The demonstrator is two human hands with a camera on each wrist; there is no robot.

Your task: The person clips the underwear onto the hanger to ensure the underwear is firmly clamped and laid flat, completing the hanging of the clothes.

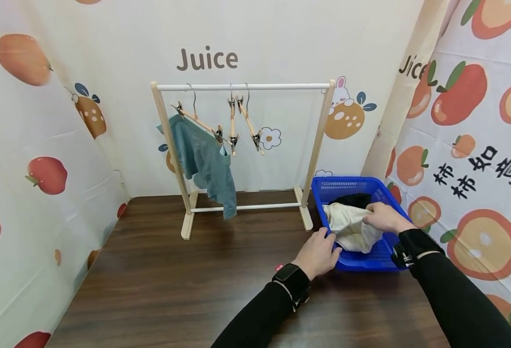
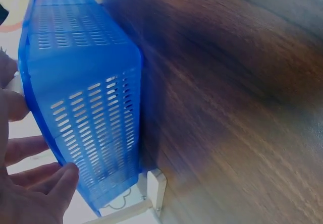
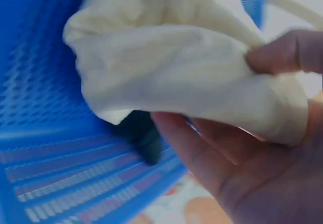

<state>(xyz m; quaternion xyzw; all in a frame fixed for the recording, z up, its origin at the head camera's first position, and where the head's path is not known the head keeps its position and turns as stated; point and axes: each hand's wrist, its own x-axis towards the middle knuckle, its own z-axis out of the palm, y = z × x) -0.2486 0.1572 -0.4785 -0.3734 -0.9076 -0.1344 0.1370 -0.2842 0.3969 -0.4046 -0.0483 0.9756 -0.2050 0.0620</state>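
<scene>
At the blue plastic basket [image 1: 347, 263], my right hand [image 1: 386, 217] pinches a cream-coloured cloth garment [image 1: 347, 224] between thumb and fingers. In the right wrist view, the garment [image 3: 166, 77] is bunched, with its folded edge in the grip, and a dark cloth [image 3: 144, 133] lies beneath it. My left hand [image 1: 318, 253] grips the basket's left rim near its front corner. The left wrist view shows fingers [image 2: 65, 183] at that rim, beside the slotted wall [image 2: 96, 113]. Much of the dark cloth [image 1: 353, 200] is hidden behind the cream garment.
Left of the basket stands a wooden rack [image 1: 247, 87] with a white rail. A teal garment [image 1: 207, 159] hangs there from a clip hanger [image 1: 199, 121]. Two bare clip hangers, one at centre [image 1: 232, 121] and one beside it [image 1: 251, 125], hang nearby. The rack's right foot [image 1: 303, 210] is close to the basket.
</scene>
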